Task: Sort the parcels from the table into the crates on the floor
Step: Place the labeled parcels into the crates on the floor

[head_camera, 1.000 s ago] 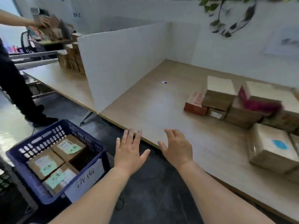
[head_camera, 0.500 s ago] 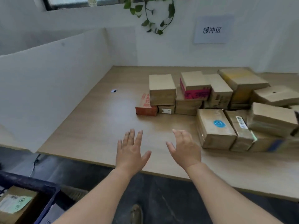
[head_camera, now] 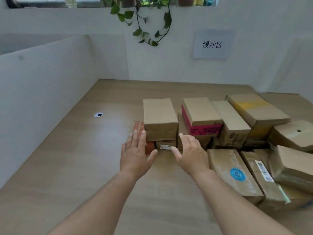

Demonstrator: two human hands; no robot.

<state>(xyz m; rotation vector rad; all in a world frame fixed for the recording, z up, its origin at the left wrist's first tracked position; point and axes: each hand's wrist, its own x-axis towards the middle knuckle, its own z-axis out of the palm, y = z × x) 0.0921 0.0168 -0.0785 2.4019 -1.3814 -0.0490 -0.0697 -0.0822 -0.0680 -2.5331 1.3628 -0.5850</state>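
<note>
Parcels, worktop lot, seen from the near edge.

Hidden or cut off: the red carton (head_camera: 139,128) is half covered by the left hand (head_camera: 135,156); whether the fingers touch it cannot be told. The small labelled carton (head_camera: 165,145) shows only its front face, pinned under the plain brown carton (head_camera: 160,118). The lower carton (head_camera: 182,133) under the pink-taped carton (head_camera: 200,114) is mostly buried. Two cartons run off the right edge: the holed carton (head_camera: 295,134) and the creased carton (head_camera: 294,168). All are sealed, so their contents are unseen.

Count: at least eleven parcels, all on the worktop (head_camera: 76,167), right of centre. Besides those above: one tall carton (head_camera: 232,122), one yellow-taped carton (head_camera: 257,112), one blue-sticker carton (head_camera: 235,173), one barcode carton (head_camera: 265,177). More may lie beneath.

Hands: two. The left hand's grip is slack, fingers straight and spread, holding nothing. The right hand (head_camera: 191,155) likewise, palm turned inward, grip empty, fingertips near the lower carton.

Other: one white partition (head_camera: 42,99) at left, one paper sign (head_camera: 212,44), one trailing plant (head_camera: 140,19), one round sticker (head_camera: 98,114) on the worktop.
</note>
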